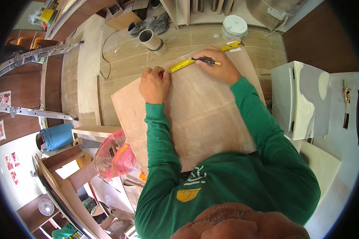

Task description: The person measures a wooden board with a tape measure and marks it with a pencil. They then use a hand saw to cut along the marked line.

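Note:
A plywood panel (203, 111) lies flat in front of me. Along its far edge runs the yellow blade of a tape measure (181, 65), drawn out to the far right corner. My left hand (154, 85) is closed around the tape's case, and only a bit of red shows between the fingers. Resting over the blade near its middle, my right hand (218, 65) grips a dark pencil (206, 60), its point at the tape's edge and pointing left. Part of the blade is hidden under the right hand.
Beyond the panel stand a grey cylinder (150, 40) and a white lidded bucket (234, 27). A white and grey cabinet (303, 99) is at the right. Leftward are an aluminium ladder (36, 112), a pink plastic bag (113, 157) and wooden boards (89, 71).

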Demonstrator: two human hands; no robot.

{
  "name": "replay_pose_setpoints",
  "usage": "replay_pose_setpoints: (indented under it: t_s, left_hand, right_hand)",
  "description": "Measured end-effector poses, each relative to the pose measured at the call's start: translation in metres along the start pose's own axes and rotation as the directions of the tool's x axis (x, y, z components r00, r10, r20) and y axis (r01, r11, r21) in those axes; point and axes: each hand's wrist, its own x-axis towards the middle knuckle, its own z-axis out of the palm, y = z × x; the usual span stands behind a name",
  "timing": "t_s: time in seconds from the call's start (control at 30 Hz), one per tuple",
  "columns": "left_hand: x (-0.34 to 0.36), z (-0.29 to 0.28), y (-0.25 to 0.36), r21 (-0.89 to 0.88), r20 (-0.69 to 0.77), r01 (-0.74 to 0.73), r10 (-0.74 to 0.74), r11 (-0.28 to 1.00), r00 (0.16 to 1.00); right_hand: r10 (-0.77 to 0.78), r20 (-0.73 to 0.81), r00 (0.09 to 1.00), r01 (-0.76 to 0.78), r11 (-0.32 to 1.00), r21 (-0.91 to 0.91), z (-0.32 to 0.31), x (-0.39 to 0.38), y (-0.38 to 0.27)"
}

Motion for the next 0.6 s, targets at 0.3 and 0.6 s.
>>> replay_pose_setpoints:
  t_s: [0.3,0.6]
  left_hand:
    - [0.003,0.003,-0.007,0.02,0.019,-0.042,0.041,0.999,0.999]
    - [0.012,0.008,-0.004,0.042,0.122,0.032,-0.037,0.999,0.992]
  right_hand:
    - [0.136,-0.011,0.991,-0.134,0.985,0.109,0.022,-0.007,-0.007]
    - [0.044,-0.036,0.998,-0.044,0.999,-0.007,0.034,-0.003,0.007]
